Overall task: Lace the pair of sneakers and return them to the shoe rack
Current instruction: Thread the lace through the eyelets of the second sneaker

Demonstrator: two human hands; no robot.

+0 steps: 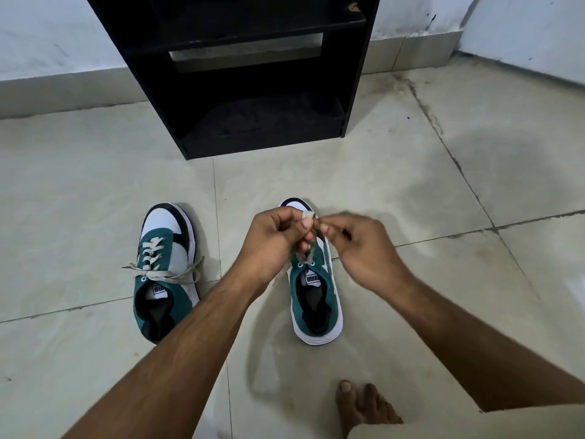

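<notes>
Pale floor tiles (95, 191) with dark grout lines fill the room's corner, bounded by a whitish wall (47, 36) with a grey skirting. Against that wall stands a black shoe rack (234, 90), its shelves open toward the camera and its lowest shelf dark and hard to read.

Two green, white and black sneakers sit on the floor in front of the rack, side by side but apart, toes aimed at the rack and heels toward the person, so each long axis runs away from the camera. On the left sneaker (164, 264) the lace is threaded through and tied in a bow.

Both hands hover over the forward half of the right sneaker (316, 299), covering most of its eyelets and toe. The left hand (275, 236) is curled, fingers pinching the grey lace (308, 248) that rises from the top eyelets. The right hand (364, 248), slightly blurred, meets it, its fingers closed on the same lace.

A bare foot (361, 407) rests on the tiles near the bottom edge, behind the right sneaker.
</notes>
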